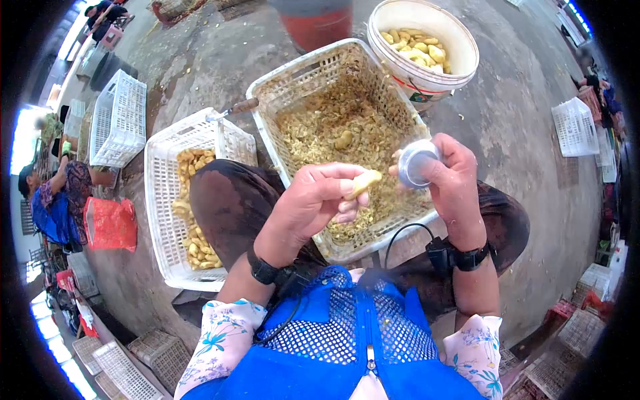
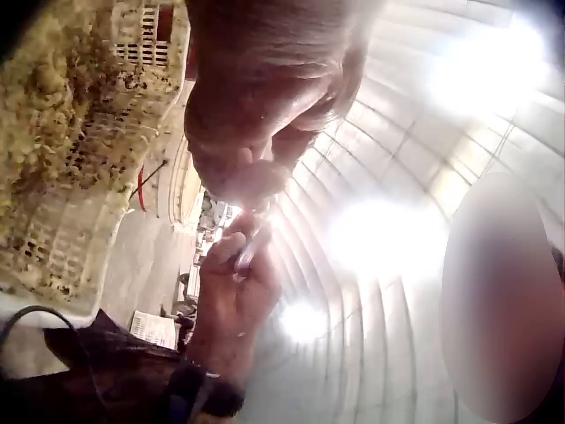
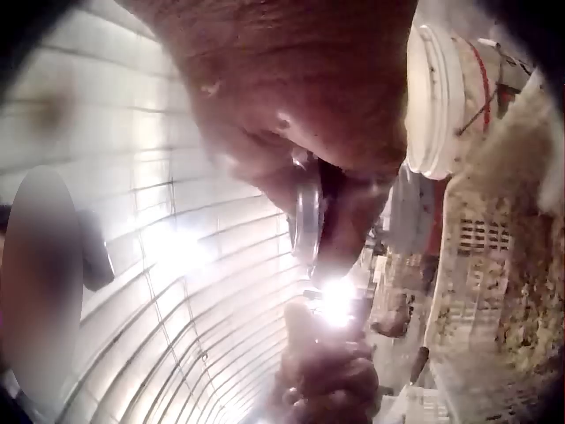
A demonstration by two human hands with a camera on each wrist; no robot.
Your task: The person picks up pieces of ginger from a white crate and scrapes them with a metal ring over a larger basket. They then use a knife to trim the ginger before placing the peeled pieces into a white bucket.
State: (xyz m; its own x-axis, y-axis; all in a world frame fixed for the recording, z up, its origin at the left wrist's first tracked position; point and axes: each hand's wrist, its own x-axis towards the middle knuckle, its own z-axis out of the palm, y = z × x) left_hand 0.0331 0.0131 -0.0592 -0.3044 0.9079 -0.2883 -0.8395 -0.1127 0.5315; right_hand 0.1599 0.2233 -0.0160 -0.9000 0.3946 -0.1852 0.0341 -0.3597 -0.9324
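Note:
In the head view the left hand pinches a pale yellow, knobbly piece between thumb and fingers. To its right, the right hand grips a round, shiny metal-like disc or lid by its edge. The two hands are apart, above a white crate holding yellowish scraps, with one larger piece on top. In the right wrist view the disc shows edge-on in the right hand.
Left of the knees, a white crate holds yellow-brown pieces; a wooden-handled tool lies across its corner. A white bucket of peeled pieces and a red-grey bucket stand beyond. A person sits at far left near a red sack.

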